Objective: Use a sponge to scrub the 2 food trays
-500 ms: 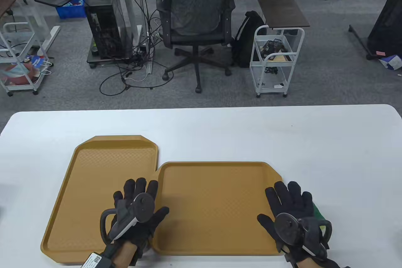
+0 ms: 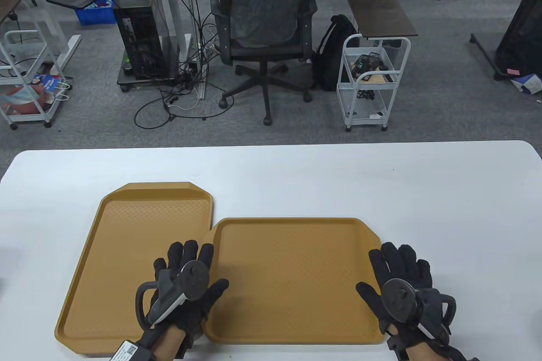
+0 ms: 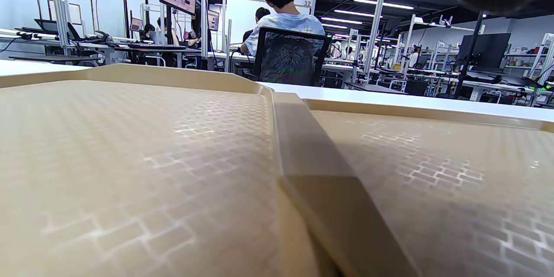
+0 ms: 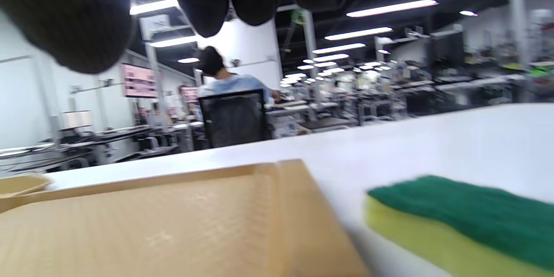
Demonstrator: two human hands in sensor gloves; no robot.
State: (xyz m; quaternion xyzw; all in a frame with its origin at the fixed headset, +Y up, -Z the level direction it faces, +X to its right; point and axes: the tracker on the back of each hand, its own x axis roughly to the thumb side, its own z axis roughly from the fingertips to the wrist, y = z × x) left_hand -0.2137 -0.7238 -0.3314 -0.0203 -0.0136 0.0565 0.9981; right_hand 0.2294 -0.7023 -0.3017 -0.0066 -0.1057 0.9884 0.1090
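Observation:
Two tan food trays lie side by side on the white table: the left tray [image 2: 123, 246] and the right tray [image 2: 292, 276], whose left rim meets the left tray's right rim. My left hand [image 2: 199, 268] lies flat with spread fingers across that seam. In the left wrist view the left tray [image 3: 130, 147] and the right tray [image 3: 433, 160] fill the frame. My right hand [image 2: 394, 272] hovers with straight fingers just off the right tray's right edge. The yellow-and-green sponge [image 4: 467, 220] lies on the table beneath it, beside the tray [image 4: 173, 225], ungripped. The table view hides the sponge.
The white table [image 2: 296, 179] stretches beyond the trays to its far edge. Behind it stand a black office chair [image 2: 264, 22] with a person seated beyond, a white wire cart [image 2: 368, 81] and a backpack [image 2: 334, 52].
My right hand has shifted a little to the right and now covers the green sponge edge that showed beside it. The left hand and both trays have not moved.

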